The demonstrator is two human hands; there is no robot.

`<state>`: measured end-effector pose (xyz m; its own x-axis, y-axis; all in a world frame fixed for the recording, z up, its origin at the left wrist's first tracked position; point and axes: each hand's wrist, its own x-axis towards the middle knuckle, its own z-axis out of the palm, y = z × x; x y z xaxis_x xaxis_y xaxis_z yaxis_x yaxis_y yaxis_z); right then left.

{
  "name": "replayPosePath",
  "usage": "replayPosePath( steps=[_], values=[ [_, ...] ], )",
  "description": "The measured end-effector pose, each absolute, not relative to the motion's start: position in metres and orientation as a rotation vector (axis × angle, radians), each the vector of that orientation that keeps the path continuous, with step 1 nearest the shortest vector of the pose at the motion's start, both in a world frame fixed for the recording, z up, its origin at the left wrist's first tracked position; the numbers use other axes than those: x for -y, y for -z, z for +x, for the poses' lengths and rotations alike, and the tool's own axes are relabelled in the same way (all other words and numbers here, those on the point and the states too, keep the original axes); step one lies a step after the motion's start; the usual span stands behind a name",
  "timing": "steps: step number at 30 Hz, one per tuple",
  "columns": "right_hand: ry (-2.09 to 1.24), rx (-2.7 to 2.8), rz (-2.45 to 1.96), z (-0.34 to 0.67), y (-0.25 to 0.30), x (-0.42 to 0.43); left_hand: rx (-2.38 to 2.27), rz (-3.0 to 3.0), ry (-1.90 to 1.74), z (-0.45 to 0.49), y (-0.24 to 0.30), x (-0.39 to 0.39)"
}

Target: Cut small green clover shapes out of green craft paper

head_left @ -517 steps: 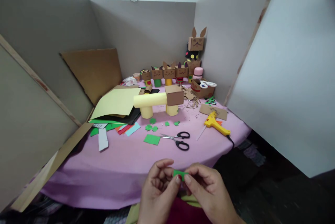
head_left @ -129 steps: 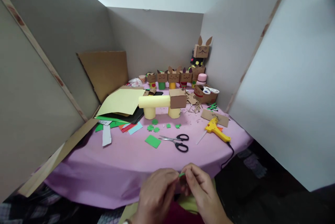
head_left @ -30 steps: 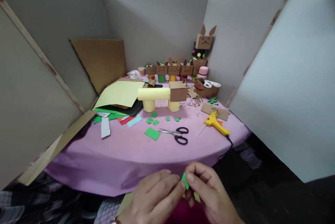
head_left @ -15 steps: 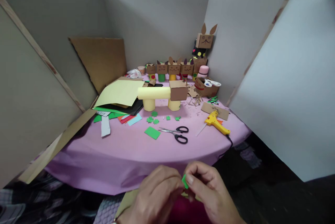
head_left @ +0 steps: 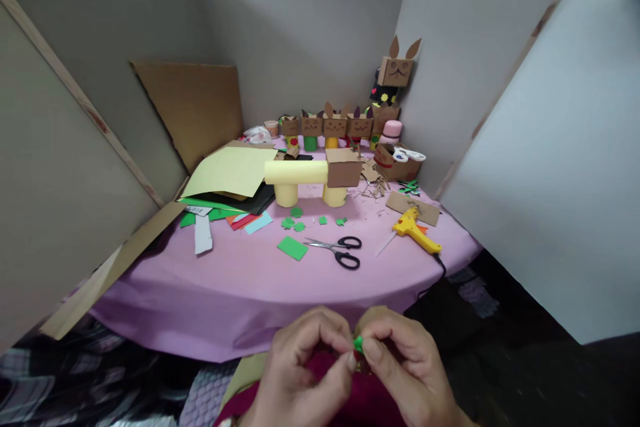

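Low in the view, in front of the table's near edge, my left hand and my right hand meet fingertip to fingertip. Both pinch a small green paper piece, of which only a sliver shows between the thumbs. On the pink tablecloth beyond lie black-handled scissors, a green paper square and a few small green cut-outs. Behind them stands a yellow tube figure with a cardboard box head.
A yellow glue gun lies at the right with its cord over the edge. Coloured paper sheets are stacked at the left. Small cardboard box figures line the back wall, next to a cardboard box with white scissors. Grey panels enclose the table.
My fingers have closed tighter on the green piece, which shows less than half a second ago. The view has shifted slightly; nothing on the table has moved.
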<state>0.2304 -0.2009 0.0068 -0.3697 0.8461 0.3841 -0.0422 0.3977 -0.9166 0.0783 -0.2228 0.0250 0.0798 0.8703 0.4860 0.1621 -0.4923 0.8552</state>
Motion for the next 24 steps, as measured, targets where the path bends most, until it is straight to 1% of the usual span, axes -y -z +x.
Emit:
replayPosePath(
  steps=[11, 18, 24],
  values=[
    [-1.083, 1.684, -0.715, 0.232, -0.001, 0.204, -1.015, 1.635, -1.443, 0.083, -0.019, 0.226],
    [-0.933, 1.839, -0.730, 0.236, -0.004, 0.203, -1.012, 1.575, -1.427, 0.084, -0.010, 0.224],
    [-0.800, 1.952, -0.743, 0.239, -0.006, 0.204, -1.081, 1.580, -1.385, 0.085, -0.016, 0.224]
  ],
)
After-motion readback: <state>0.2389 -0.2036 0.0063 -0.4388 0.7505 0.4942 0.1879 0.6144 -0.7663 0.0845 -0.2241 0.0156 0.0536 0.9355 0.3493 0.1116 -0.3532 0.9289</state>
